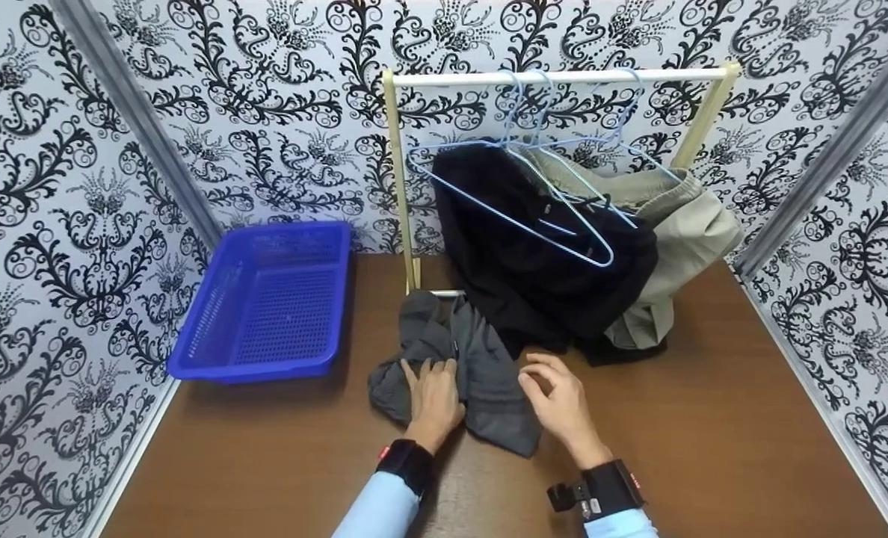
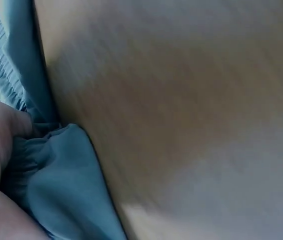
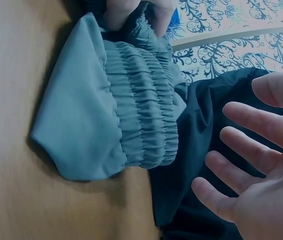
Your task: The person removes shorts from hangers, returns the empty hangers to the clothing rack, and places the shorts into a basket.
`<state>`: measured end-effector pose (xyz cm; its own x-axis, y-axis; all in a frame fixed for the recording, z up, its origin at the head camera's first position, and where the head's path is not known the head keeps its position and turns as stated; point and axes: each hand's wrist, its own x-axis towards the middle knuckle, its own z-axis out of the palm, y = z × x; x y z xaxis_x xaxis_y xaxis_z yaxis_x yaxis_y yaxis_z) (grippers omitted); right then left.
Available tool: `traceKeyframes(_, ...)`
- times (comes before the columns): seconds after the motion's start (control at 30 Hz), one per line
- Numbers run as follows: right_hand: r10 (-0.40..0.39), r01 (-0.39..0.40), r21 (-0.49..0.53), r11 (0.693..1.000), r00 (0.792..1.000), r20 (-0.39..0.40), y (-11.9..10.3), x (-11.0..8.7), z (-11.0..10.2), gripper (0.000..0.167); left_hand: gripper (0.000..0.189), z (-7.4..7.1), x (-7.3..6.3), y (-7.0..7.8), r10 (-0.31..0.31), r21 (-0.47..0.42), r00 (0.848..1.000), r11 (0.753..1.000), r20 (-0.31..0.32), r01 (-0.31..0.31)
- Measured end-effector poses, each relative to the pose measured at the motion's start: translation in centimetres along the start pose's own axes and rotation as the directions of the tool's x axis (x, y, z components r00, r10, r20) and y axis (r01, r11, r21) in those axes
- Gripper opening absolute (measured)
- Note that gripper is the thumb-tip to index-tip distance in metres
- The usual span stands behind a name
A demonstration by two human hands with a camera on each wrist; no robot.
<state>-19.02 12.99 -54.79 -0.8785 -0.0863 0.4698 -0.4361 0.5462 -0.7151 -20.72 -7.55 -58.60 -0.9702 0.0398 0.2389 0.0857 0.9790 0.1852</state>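
A grey garment with a gathered elastic band [image 1: 492, 381] lies bunched on the table in front of the rack. My left hand [image 1: 435, 392] is over its middle, and in the right wrist view its thumb and a finger pinch the gathered cloth [image 3: 141, 100]. The left wrist view shows the thumb [image 2: 1, 135] against folds of the same garment [image 2: 66, 180]. To the right of the garment, my right hand [image 1: 560, 400] hovers with loosely bent fingers [image 3: 254, 120] and holds nothing.
A blue plastic basket [image 1: 332, 299] stands at the left. Behind the garment, a rack [image 1: 398, 179] carries light blue hangers [image 1: 511, 224], with black clothing [image 1: 481, 224] and beige clothing [image 1: 698, 232] draped there. Patterned walls [image 1: 279, 164] enclose the brown table [image 1: 720, 433].
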Motion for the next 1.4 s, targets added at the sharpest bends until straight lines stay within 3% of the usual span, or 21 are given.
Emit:
traceKeyframes(0.2, -0.009, 0.009, 0.000, 1.000, 1.000, 0.002, 0.3, -0.3, 0.6, 0.009, 0.058, -0.3, -0.2, -1.0, 0.021, -0.035, 1.000, 0.999, -0.023, -0.022)
traceKeyframes(0.43, -0.003, 0.003, 0.023, 1.000, 1.000, 0.005, 0.5, -0.5, 1.0, 0.012, 0.065, -1.5, 0.0, -2.9, 0.008, -0.137, 1.000, 0.991, 0.004, -0.007)
traceKeyframes(0.63, 0.000, -0.001, 0.054, 0.999, 1.000, 0.017, 0.6, -0.5, 1.3, 0.025, 0.068, -2.7, 0.2, -4.2, 0.037, -0.213, 0.996, 0.976, -0.080, -0.054)
traceKeyframes(0.83, 0.020, -0.023, 0.072, 0.997, 0.999, 0.048, 0.5, -0.6, 1.5, 0.030, 0.065, -4.1, 0.5, -5.2, 0.084, -0.232, 0.970, 0.963, -0.229, -0.138)
traceKeyframes(1.17, -0.007, 0.005, 0.068, 0.998, 0.999, 0.032, 0.3, -0.5, 1.6, 0.032, 0.059, -7.1, 1.1, -6.3, 0.081, -0.254, 0.934, 0.951, -0.349, -0.178)
traceKeyframes(1.4, -0.043, 0.042, 0.036, 0.998, 0.999, 0.013, -0.1, 0.2, 1.6, 0.037, 0.057, -9.9, 1.7, -6.9, 0.070, -0.275, 0.910, 0.941, -0.409, -0.196)
